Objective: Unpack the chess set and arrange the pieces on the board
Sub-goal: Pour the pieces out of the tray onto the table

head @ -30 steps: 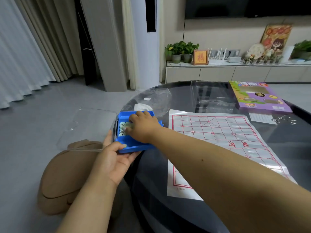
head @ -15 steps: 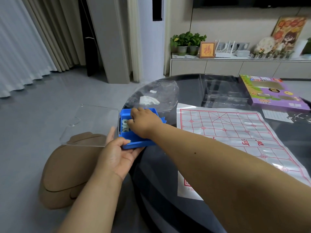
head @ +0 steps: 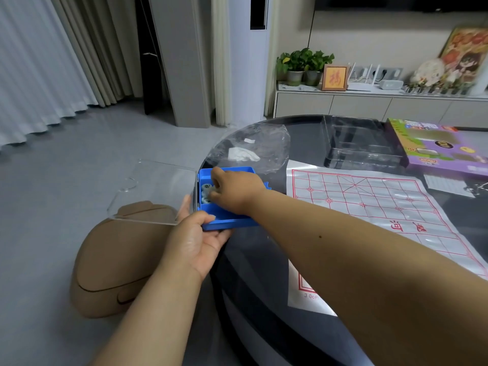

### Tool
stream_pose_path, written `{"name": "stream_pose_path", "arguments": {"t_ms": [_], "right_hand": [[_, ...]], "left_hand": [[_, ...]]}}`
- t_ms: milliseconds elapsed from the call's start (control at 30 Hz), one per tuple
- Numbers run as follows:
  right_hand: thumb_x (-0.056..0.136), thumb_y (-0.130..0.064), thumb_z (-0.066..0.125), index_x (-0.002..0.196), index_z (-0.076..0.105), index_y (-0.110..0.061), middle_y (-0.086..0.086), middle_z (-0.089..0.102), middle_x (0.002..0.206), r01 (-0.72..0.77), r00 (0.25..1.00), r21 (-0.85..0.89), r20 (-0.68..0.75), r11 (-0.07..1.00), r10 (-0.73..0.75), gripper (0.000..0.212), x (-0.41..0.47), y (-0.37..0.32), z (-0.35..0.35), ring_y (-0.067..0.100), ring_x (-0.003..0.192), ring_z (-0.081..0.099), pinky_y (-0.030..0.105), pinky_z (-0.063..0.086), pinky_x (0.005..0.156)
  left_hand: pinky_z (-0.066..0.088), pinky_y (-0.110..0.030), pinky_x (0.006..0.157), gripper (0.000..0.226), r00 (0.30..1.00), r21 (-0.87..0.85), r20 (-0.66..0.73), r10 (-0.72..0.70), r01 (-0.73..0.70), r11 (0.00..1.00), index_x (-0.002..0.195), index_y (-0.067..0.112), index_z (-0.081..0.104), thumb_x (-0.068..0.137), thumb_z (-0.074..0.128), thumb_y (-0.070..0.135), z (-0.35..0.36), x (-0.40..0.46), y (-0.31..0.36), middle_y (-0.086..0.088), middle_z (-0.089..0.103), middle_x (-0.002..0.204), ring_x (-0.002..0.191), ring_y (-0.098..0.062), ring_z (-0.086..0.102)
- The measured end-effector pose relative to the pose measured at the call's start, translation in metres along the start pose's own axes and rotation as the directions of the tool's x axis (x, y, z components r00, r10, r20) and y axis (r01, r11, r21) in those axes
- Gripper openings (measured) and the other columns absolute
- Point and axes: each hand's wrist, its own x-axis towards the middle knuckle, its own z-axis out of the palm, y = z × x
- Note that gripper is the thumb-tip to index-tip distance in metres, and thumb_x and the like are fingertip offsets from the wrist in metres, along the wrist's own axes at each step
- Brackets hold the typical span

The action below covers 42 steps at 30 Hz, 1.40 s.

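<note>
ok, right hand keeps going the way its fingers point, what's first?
Probably the pale chess pieces in the blue box: the right hand reaches down-left into it, fingertips at them. Contact unclear. Beyond is the box's left wall, then the clear lid.

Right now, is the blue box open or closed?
Open. The blue box's clear lid is swung out to the side, and the right hand reaches inside.
</note>
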Motion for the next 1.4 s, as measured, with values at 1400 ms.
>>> {"name": "stream_pose_path", "arguments": {"t_ms": [1400], "right_hand": [[0.087, -0.036, 0.063, 0.078, 0.051, -0.014, 0.003, 0.054, 0.073, -0.284, 0.93, 0.311, -0.139, 0.907, 0.339, 0.026, -0.023, 0.045, 0.001, 0.024, 0.072, 0.05, 0.028, 0.034, 0.06]], "left_hand": [[0.053, -0.042, 0.073, 0.075, 0.975, 0.187, -0.195, 0.107, -0.07, 0.98, 0.144, 0.032, 0.036, 0.081, 0.033, -0.009, -0.037, 0.017, 0.033, -0.005, 0.058, 0.116, 0.101, -0.028, 0.064]]}}
